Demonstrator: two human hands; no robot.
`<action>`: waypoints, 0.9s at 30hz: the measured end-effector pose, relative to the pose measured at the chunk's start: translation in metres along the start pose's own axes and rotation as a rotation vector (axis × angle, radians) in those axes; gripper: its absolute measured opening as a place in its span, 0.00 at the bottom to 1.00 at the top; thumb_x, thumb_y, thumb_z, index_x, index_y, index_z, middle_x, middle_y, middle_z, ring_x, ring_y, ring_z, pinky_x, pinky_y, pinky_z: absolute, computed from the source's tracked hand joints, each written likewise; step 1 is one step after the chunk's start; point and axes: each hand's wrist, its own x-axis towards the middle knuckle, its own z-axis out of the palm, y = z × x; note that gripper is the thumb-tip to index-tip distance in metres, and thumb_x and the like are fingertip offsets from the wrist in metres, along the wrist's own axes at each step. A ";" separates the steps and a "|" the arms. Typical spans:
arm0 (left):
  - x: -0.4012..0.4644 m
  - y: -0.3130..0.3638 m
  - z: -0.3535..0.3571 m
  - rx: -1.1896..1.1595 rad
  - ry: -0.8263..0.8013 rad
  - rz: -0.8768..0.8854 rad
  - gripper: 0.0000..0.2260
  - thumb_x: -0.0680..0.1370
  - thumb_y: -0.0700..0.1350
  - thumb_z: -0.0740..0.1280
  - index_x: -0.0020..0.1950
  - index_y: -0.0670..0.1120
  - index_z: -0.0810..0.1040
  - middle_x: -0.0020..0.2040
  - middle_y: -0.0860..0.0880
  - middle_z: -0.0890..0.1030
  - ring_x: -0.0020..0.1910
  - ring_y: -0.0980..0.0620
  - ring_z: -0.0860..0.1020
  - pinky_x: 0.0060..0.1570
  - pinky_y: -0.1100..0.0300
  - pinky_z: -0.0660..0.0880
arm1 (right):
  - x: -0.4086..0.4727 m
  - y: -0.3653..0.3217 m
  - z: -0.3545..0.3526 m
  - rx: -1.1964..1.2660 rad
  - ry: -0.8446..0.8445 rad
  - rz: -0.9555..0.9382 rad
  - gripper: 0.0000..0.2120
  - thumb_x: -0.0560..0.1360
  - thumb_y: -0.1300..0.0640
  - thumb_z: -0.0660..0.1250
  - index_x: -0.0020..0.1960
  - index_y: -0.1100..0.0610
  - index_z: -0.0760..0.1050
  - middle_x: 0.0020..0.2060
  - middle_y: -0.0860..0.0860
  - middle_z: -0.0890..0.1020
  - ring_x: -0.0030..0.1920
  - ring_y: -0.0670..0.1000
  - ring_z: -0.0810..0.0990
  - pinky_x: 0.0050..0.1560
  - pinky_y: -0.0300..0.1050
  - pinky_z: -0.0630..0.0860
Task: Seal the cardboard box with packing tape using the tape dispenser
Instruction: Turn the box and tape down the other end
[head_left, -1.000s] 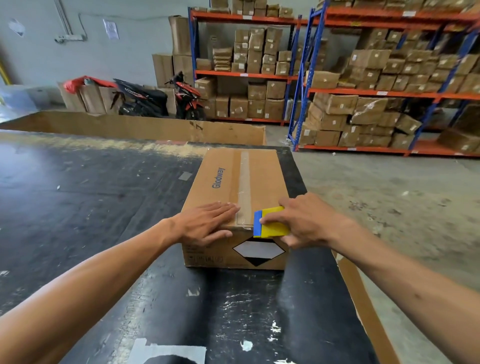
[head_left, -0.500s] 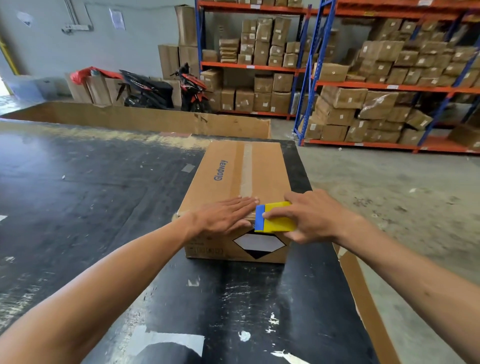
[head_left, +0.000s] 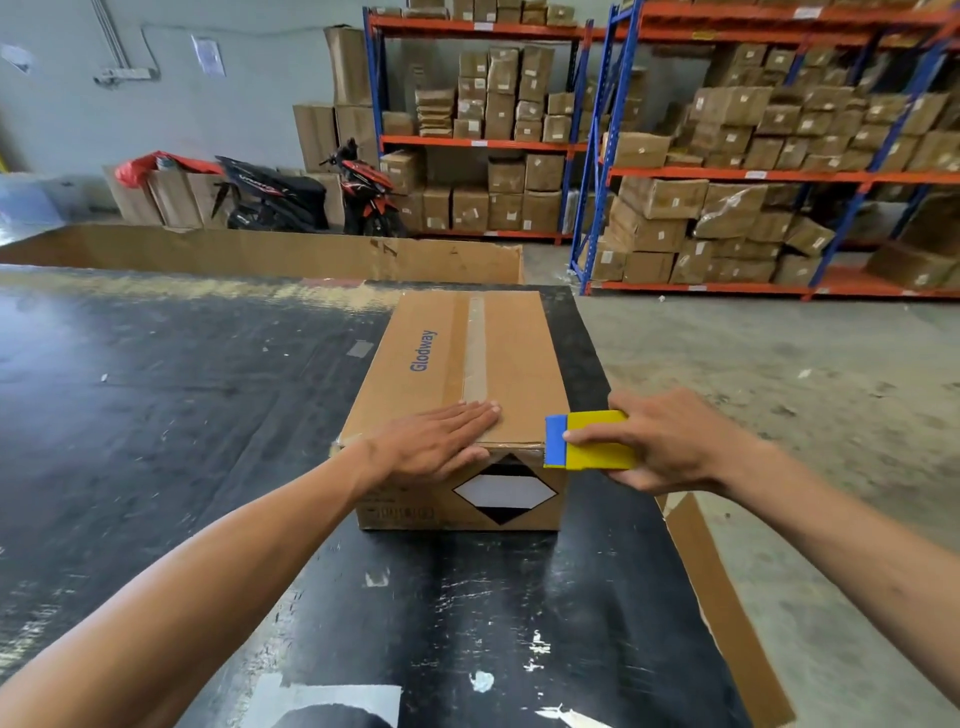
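Both hands sit at mid-frame: the left hand (head_left: 434, 441) lies flat, fingers straight, pressing the near top edge of the brown cardboard box (head_left: 506, 358) over its clear tape strip (head_left: 474, 353), while the right hand (head_left: 670, 441) grips the yellow and blue tape dispenser (head_left: 587, 441) beside the box's near right corner. That box stands on the scuffed black counter (head_left: 208, 415).
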 end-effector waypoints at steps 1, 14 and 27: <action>0.001 0.001 -0.001 0.019 0.006 -0.001 0.30 0.84 0.61 0.44 0.82 0.48 0.43 0.82 0.48 0.50 0.80 0.54 0.48 0.79 0.57 0.44 | 0.000 0.000 0.000 -0.003 0.003 0.001 0.28 0.62 0.43 0.75 0.63 0.40 0.77 0.35 0.51 0.76 0.22 0.52 0.71 0.24 0.38 0.60; 0.052 0.031 0.011 0.058 0.034 0.064 0.29 0.85 0.57 0.47 0.82 0.44 0.45 0.82 0.47 0.45 0.80 0.52 0.44 0.78 0.58 0.39 | 0.008 0.001 0.001 0.029 0.014 0.027 0.24 0.64 0.41 0.67 0.59 0.40 0.80 0.34 0.51 0.75 0.23 0.53 0.72 0.25 0.39 0.59; 0.039 0.016 0.010 0.011 0.010 0.081 0.31 0.82 0.62 0.41 0.82 0.47 0.44 0.82 0.50 0.46 0.80 0.54 0.43 0.76 0.62 0.38 | -0.038 0.021 0.003 0.092 0.021 0.027 0.28 0.69 0.39 0.65 0.69 0.38 0.71 0.37 0.50 0.74 0.28 0.50 0.71 0.23 0.43 0.67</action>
